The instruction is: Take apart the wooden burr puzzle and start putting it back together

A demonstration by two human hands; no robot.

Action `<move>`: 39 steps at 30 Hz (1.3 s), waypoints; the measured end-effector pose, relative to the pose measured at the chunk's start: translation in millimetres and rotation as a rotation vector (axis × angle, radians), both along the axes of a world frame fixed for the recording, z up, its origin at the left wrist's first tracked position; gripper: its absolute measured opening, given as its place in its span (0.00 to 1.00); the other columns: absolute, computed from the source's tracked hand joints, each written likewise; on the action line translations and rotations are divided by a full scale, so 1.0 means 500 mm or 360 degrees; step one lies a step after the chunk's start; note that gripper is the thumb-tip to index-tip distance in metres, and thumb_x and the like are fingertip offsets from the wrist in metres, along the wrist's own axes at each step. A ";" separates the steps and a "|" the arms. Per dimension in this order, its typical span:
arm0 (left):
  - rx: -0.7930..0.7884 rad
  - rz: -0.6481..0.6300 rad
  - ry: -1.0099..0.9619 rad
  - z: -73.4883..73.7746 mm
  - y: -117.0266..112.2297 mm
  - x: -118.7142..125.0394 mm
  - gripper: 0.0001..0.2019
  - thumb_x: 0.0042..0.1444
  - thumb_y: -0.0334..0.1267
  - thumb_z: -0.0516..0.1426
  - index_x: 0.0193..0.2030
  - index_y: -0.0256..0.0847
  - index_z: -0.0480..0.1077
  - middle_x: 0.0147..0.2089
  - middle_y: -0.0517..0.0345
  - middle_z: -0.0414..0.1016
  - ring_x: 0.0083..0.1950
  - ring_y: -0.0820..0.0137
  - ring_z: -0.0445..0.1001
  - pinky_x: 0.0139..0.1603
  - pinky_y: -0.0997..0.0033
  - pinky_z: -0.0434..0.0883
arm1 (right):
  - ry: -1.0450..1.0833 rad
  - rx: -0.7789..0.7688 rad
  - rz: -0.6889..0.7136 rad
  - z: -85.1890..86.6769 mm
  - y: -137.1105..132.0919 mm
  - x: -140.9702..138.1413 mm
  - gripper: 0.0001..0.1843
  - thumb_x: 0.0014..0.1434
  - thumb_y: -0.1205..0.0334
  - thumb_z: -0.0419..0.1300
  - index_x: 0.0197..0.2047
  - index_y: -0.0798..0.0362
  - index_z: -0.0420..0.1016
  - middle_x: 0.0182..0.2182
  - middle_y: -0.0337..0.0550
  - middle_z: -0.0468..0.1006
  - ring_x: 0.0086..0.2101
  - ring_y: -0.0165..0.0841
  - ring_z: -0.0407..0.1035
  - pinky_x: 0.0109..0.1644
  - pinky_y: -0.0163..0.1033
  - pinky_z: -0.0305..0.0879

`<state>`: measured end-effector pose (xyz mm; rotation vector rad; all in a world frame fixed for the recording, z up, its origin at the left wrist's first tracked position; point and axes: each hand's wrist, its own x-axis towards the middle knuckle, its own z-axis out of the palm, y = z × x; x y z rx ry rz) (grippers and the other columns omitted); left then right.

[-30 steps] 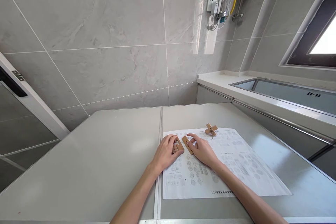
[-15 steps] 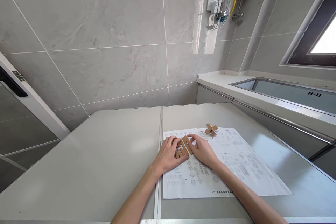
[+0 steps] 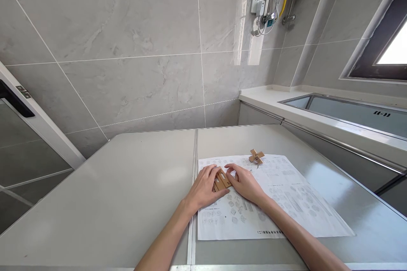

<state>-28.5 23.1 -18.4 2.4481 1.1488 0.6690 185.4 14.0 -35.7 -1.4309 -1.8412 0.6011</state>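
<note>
Notched brown wooden puzzle pieces (image 3: pixel 221 181) lie side by side over the printed sheet (image 3: pixel 305 211), edges together with slots between them. My left hand (image 3: pixel 205 186) curls round their left side, fingers at the far end and thumb along the near end. At their right edge is my right hand (image 3: pixel 244 181), fingers bent and thumb against the rightmost piece; part of its grip is hidden. A cross-shaped wooden piece (image 3: pixel 256 157) rests at the sheet's far edge, beyond my right hand.
The sheet lies on a pale folding table (image 3: pixel 143 203) with a seam down the middle. A counter with a sink (image 3: pixel 343 112) runs along the right. Tiled wall (image 3: pixel 133 84) stands behind, with a socket and cables (image 3: pixel 260 8) higher up. A door frame (image 3: pixel 47 123) is at left.
My right hand has brought the rightmost piece left against the others, closing the gap between them. My left hand has stayed nearly in place. The cross-shaped piece has not moved.
</note>
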 end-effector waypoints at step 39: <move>0.0439 0.0533 -0.0128 -0.020 0.030 -0.001 0.31 0.52 0.52 0.71 0.57 0.47 0.64 0.63 0.47 0.66 0.67 0.47 0.65 0.64 0.42 0.68 | -0.0068 0.0003 0.0146 0.016 -0.012 -0.010 0.15 0.70 0.56 0.49 0.54 0.47 0.71 0.39 0.40 0.84 0.24 0.34 0.69 0.35 0.41 0.65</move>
